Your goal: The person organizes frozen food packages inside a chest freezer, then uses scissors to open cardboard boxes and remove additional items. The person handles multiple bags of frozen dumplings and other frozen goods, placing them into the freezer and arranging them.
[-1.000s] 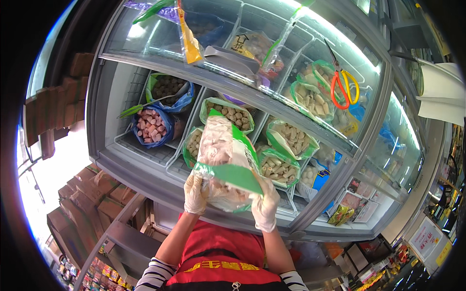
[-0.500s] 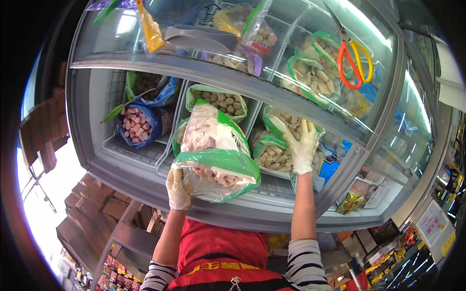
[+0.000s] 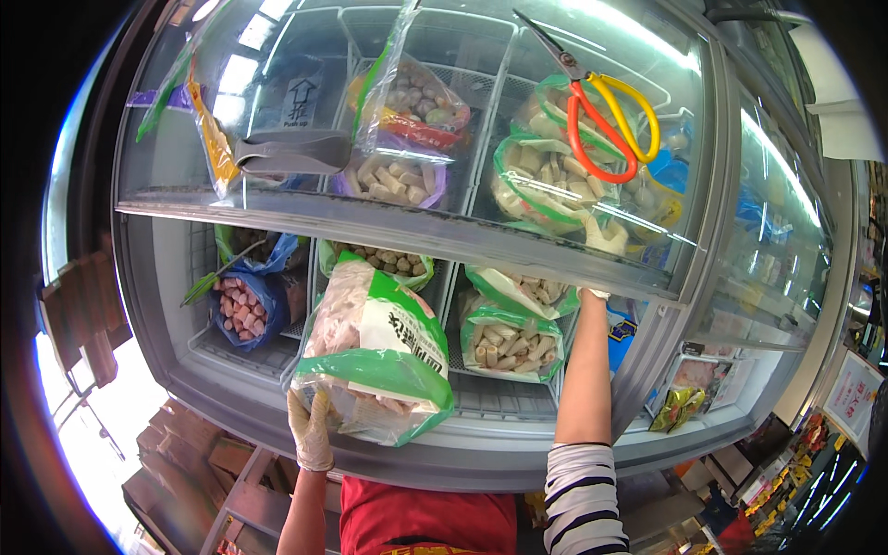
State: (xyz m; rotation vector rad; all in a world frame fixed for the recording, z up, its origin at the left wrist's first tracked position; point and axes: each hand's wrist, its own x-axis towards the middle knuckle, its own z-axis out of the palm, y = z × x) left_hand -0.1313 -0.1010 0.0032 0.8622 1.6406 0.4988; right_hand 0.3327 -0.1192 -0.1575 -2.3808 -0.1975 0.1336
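My left hand (image 3: 313,433), in a pale glove, grips the lower left corner of a clear, green and white plastic bag (image 3: 375,356) of pale pinkish frozen pieces. The bag leans over the freezer's front part. My right hand (image 3: 605,239), also gloved, reaches beneath the sliding glass lid (image 3: 398,215) and shows through the glass, fingers apart. It is near a green-edged bag of pale pieces (image 3: 555,180). Left of my right forearm are another bag of short, pale tube-like pieces (image 3: 511,350) and a green-edged bag (image 3: 529,289) behind it.
Orange and yellow-handled scissors (image 3: 601,125) and a grey scoop-like piece (image 3: 293,151) are on the glass. A blue bag of pink chunks (image 3: 248,310) sits at left in a wire basket. The freezer's front rim (image 3: 416,467) runs before me. Cartons (image 3: 180,444) stand lower left.
My right hand has gone farther back, from the open section to under the glass. My left hand still holds the bag, and the whole view has shifted.
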